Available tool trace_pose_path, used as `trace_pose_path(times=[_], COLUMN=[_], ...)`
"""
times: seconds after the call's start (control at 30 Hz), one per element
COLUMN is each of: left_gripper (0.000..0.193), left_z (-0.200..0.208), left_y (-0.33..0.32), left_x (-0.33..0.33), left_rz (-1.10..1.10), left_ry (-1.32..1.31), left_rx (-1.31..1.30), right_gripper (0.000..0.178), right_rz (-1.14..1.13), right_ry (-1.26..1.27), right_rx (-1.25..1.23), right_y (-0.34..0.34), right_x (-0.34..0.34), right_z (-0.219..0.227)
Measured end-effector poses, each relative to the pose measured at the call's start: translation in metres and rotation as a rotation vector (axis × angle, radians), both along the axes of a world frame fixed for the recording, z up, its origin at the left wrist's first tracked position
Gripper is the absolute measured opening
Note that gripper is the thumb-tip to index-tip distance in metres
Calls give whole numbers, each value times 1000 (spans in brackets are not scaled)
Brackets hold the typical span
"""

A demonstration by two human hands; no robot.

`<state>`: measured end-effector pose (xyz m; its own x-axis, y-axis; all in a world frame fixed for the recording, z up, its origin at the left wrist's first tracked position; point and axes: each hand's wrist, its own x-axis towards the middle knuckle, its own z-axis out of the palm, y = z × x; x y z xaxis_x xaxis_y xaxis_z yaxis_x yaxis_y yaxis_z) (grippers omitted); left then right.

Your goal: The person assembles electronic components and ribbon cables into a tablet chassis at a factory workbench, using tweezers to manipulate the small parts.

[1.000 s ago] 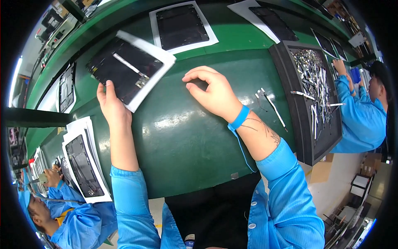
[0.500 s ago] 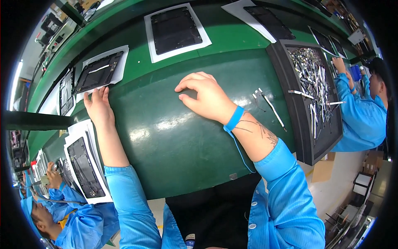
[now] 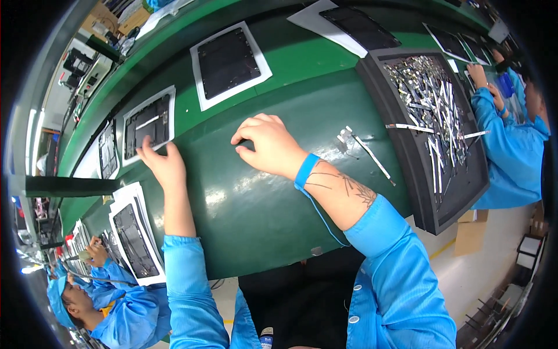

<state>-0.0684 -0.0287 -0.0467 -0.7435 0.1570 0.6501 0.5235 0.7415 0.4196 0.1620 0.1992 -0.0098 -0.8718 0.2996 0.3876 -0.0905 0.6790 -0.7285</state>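
My left hand (image 3: 167,167) is open, its thumb and fingers apart. It hovers by the near right corner of a black tablet-like panel (image 3: 133,136) with a white strip on it, which lies on white sheeting at the left. Some fingertips are blurred and seem to overlap the panel's edge. Over the middle of the green table mat (image 3: 261,215), my right hand (image 3: 267,144) has curled fingers, with a small gap between thumb and forefinger. Nothing shows in it. A blue strap (image 3: 307,170) circles that wrist. Right of it lies a thin flex cable (image 3: 372,156) with small parts.
A black foam tray (image 3: 427,215) heaped with flex cables (image 3: 427,104) stands at the right. More black panels (image 3: 228,63) on white sheets line the back. At the left are stacked panels (image 3: 136,241) and a dark bar (image 3: 70,186). Co-workers in blue (image 3: 125,308) sit on both sides.
My left hand has come away from the panel's near edge and moved right, its fingers spreading. The panel now sits straighter. The view has shifted slightly; my right hand keeps its pose.
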Motion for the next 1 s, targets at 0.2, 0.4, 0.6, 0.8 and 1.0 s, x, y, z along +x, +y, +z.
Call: trace_pose_path(times=[0.2,0.4,0.6,0.8,1.0], left_gripper=[31,27,9,13,16], left_z=[39,68,74,87,77], left_y=[65,129,150,122,29], left_x=[33,-8,-14,53,148], left_rz=[-531,-741,-675,-666,-660], left_ry=[-199,84,161,193,78], left_rx=[-207,-513,-927,-589,-450], right_gripper=[13,11,11,13,26], right_rz=[-1,-9,-6,-72,-283], right_ry=[17,7,12,-97,-538], right_rx=[22,10,21,56,188], right_y=[-3,0,1,34,115], right_x=[-3,3,4,20,90], right_z=[-7,-7,-7,16,62])
